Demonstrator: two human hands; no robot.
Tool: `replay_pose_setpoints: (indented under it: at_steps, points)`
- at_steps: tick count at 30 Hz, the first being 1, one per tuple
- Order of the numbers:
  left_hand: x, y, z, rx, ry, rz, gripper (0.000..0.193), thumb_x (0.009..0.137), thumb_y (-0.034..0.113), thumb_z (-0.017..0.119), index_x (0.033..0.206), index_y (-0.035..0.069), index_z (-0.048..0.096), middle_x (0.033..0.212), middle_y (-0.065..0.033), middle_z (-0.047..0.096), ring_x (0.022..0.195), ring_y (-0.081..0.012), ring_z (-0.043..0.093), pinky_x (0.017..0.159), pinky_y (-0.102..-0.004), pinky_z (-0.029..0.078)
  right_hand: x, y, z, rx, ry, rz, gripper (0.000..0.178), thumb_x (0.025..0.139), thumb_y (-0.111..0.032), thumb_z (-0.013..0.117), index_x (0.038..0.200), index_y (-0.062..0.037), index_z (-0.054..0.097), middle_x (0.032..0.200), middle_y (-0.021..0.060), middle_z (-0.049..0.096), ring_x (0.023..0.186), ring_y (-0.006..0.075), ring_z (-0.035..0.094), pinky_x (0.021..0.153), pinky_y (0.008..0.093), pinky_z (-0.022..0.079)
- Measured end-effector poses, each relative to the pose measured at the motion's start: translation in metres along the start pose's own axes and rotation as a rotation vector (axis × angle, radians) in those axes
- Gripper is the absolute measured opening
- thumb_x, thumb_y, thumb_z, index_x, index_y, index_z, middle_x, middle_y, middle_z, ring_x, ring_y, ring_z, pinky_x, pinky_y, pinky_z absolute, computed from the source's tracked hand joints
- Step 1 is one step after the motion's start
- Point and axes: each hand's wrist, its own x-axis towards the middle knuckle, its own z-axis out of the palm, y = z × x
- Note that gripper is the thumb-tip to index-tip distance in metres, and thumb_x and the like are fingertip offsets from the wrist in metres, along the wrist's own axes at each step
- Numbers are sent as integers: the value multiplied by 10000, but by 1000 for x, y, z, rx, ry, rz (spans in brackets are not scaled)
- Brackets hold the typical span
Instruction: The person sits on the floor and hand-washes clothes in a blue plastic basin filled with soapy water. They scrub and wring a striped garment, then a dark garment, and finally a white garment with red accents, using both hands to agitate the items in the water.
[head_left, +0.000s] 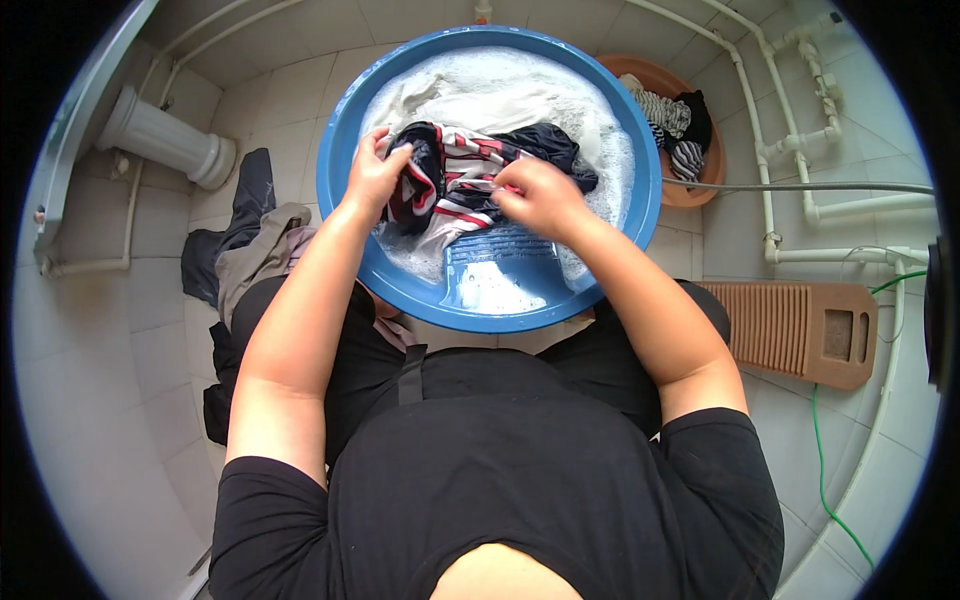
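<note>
A round blue basin (341, 130) in front of me holds white suds, with a blue ribbed washboard (505, 262) at its near side. Over the suds and the washboard's top lies a wet garment (470, 155) in navy, white and red stripes. At its left part, my left hand (375, 172) is closed on a bunched navy and red fold, thumb toward the middle. My right hand (540, 198) is curled in a pinch on the garment's striped middle. White cloth (480, 95) floats in the foam behind it.
An orange-brown basin (625, 68) with striped and black clothes stands at the far right. A brown washboard (785, 330) lies beside my right knee. Dark and beige clothes (255, 250) are heaped on the left. White pipes (750, 130), a grey hose (800, 187) and a green cord (822, 470) run along the right.
</note>
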Motion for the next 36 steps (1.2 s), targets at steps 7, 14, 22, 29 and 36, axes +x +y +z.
replay_pose_setpoints:
  at_steps: [7,14,22,29,36]
  points:
    - [-21,-22,-3,1166,-534,449,790,651,75,626,1368,131,298,1376,-126,362,1217,-302,414,979,-423,365,3,31,31,-247,-130,29,421,747,-421,632,1071,-155,594,1101,77,557,1072,268,508,863,435,416]
    - [-13,-9,2,1256,-530,46,709,621,223,713,1273,137,448,1241,-110,493,1110,-292,513,903,-408,415,30,70,1,553,142,407,227,789,-244,573,805,-18,597,752,91,619,686,184,584,661,315,465]
    - [-33,4,29,627,-530,724,465,686,267,676,1092,71,559,1106,-138,556,1044,-304,525,882,-379,430,24,17,-39,1245,180,282,179,863,-221,560,887,-46,592,789,34,613,650,106,530,607,242,428]
    - [-34,42,20,646,-839,26,254,693,242,673,818,26,627,720,-47,623,721,-191,591,716,-302,445,15,-18,-73,1385,-8,190,348,830,-230,627,1077,-4,535,987,108,619,885,157,606,816,298,486]
    - [-10,3,-3,-1224,-399,-438,355,774,223,607,1088,64,569,990,-85,635,946,-243,601,890,-407,459,34,-18,-15,-412,-437,114,477,671,-366,688,1009,-45,586,1027,196,590,978,334,567,838,395,456]
